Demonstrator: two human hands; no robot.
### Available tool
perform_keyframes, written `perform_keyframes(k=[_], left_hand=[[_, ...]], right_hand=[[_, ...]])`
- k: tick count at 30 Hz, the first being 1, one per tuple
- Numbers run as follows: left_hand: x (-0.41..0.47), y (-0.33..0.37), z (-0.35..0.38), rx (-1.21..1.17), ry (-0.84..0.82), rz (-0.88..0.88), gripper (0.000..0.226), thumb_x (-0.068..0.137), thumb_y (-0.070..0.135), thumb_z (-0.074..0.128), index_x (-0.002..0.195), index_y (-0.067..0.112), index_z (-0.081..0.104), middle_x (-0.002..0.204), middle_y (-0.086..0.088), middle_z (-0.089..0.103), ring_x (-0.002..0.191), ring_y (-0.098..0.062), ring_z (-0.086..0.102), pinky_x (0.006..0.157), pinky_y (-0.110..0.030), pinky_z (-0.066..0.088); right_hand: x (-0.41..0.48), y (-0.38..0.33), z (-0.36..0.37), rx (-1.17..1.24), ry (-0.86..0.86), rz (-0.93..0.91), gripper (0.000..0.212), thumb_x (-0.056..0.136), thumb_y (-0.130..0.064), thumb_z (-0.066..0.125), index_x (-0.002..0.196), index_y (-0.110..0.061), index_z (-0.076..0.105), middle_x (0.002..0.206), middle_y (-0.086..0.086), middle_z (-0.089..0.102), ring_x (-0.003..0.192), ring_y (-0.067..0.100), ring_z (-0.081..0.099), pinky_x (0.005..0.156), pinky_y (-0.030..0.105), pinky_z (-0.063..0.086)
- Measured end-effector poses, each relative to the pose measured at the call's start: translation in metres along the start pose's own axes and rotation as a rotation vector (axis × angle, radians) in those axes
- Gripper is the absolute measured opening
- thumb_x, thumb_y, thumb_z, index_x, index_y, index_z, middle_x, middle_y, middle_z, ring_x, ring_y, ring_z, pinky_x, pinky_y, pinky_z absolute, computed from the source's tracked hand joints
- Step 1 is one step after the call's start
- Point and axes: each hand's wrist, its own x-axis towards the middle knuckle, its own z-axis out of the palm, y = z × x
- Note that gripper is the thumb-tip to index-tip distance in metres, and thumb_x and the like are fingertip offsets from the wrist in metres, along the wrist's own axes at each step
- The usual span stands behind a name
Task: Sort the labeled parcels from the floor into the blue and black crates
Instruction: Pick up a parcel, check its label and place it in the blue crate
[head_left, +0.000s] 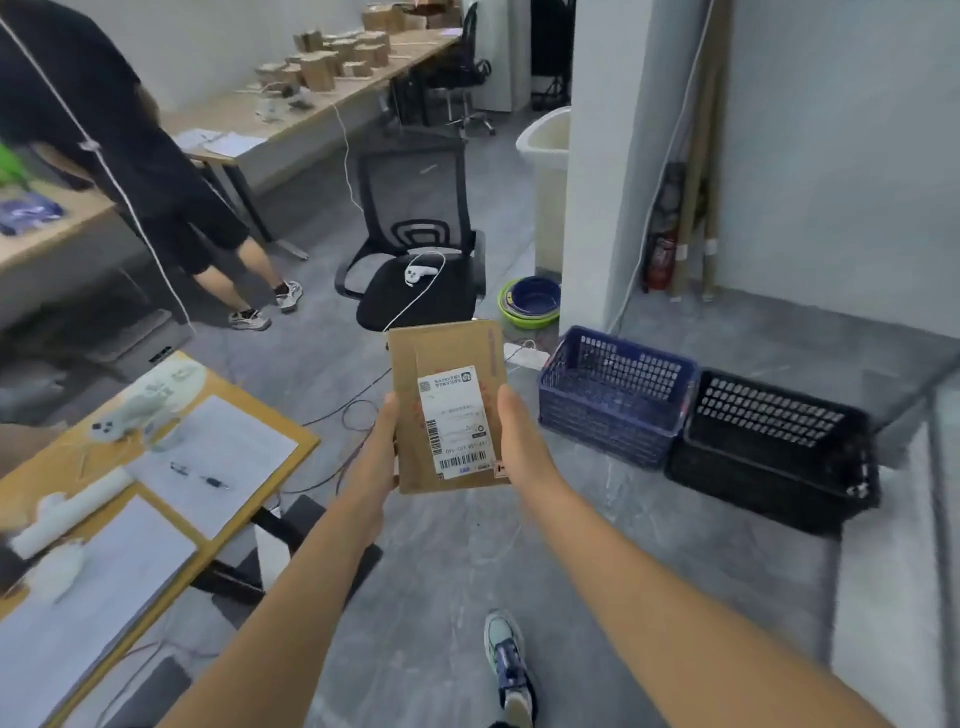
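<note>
I hold a flat brown cardboard parcel (447, 358) with a white shipping label up in front of me, label facing me. My left hand (376, 447) grips its left edge and my right hand (519, 441) grips its right edge. The blue crate (613, 397) stands on the floor just right of the parcel, tilted and showing no contents. The black crate (769, 452) sits right beside it, further right, also showing no contents.
A black office chair (421, 260) with a white controller stands behind the parcel. A wooden table (156, 467) with papers is at my left. Another person in black stands at far left. Stacked bowls (530, 301) and a white pillar (608, 156) lie beyond the crates. Cables cross the floor.
</note>
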Motion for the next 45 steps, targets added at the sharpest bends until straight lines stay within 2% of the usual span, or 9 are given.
perform_keyframes(k=[8,14,19,22,27,31,35,38,45], left_hand=[[0.16,0.051,0.08,0.063,-0.199,-0.034,0.069,0.098,0.077,0.021,0.14,0.037,0.06,0.132,0.011,0.066,0.125,-0.009,0.055,0.1,-0.042,0.041],[0.254,0.096,0.136,0.118,-0.332,-0.086,0.064,0.102,0.071,0.019,0.139,0.04,0.06,0.136,0.009,0.067,0.123,-0.009,0.058,0.113,-0.048,0.039],[0.32,0.124,0.188,0.15,-0.37,-0.095,0.059,0.105,0.065,0.017,0.136,0.039,0.059,0.107,0.025,0.067,0.09,0.013,0.058,0.091,-0.033,0.043],[0.36,0.138,0.222,0.189,-0.398,-0.1,0.059,0.105,0.064,0.018,0.136,0.037,0.06,0.102,0.027,0.065,0.091,0.013,0.056,0.091,-0.033,0.039],[0.432,0.154,0.286,0.244,-0.417,-0.133,0.044,0.106,0.061,0.02,0.102,0.048,0.062,0.084,0.033,0.066,0.076,0.016,0.063,0.083,-0.031,0.044],[0.505,0.153,0.336,0.279,-0.438,-0.19,0.047,0.104,0.066,0.022,0.102,0.048,0.065,0.084,0.034,0.07,0.086,0.016,0.059,0.084,-0.031,0.045],[0.565,0.142,0.379,0.291,-0.434,-0.269,0.047,0.105,0.064,0.023,0.111,0.045,0.066,0.093,0.028,0.07,0.086,0.011,0.062,0.076,-0.027,0.046],[0.612,0.127,0.408,0.312,-0.424,-0.32,0.052,0.105,0.065,0.023,0.128,0.037,0.061,0.113,0.015,0.066,0.098,-0.002,0.062,0.096,-0.036,0.045],[0.72,0.058,0.461,0.374,-0.462,-0.452,0.096,0.08,0.091,0.037,0.147,0.023,0.052,0.143,0.0,0.061,0.123,-0.019,0.062,0.097,-0.039,0.051]], right_hand=[[0.131,-0.018,-0.074,0.113,0.15,0.07,0.037,0.114,-0.054,0.021,0.128,-0.042,0.053,0.12,-0.017,0.059,0.122,0.008,0.053,0.108,0.035,0.036],[0.227,-0.023,-0.113,0.094,0.261,0.163,0.082,0.088,-0.084,0.024,0.149,-0.04,0.056,0.152,-0.012,0.058,0.144,0.016,0.05,0.125,0.053,0.033],[0.295,-0.026,-0.153,0.174,0.34,0.278,0.075,0.094,-0.076,0.028,0.15,-0.034,0.056,0.152,-0.008,0.059,0.142,0.018,0.053,0.124,0.051,0.036],[0.341,-0.017,-0.179,0.255,0.39,0.356,0.065,0.099,-0.075,0.032,0.139,-0.036,0.066,0.14,-0.004,0.07,0.129,0.022,0.065,0.117,0.052,0.046],[0.419,-0.004,-0.229,0.375,0.39,0.43,0.049,0.11,-0.063,0.032,0.127,-0.034,0.068,0.132,0.001,0.075,0.117,0.024,0.072,0.11,0.051,0.054],[0.488,0.011,-0.269,0.406,0.395,0.501,0.045,0.111,-0.061,0.034,0.111,-0.035,0.071,0.105,-0.006,0.079,0.103,0.02,0.077,0.103,0.049,0.059],[0.544,0.036,-0.302,0.42,0.41,0.573,0.047,0.111,-0.06,0.033,0.123,-0.033,0.07,0.113,-0.006,0.079,0.104,0.018,0.076,0.101,0.045,0.06],[0.581,0.058,-0.317,0.404,0.407,0.621,0.049,0.111,-0.061,0.032,0.128,-0.033,0.069,0.106,-0.009,0.078,0.103,0.014,0.075,0.095,0.038,0.06],[0.667,0.143,-0.33,0.385,0.425,0.664,0.051,0.111,-0.061,0.031,0.142,-0.034,0.061,0.138,-0.009,0.07,0.126,0.014,0.066,0.107,0.035,0.053]])
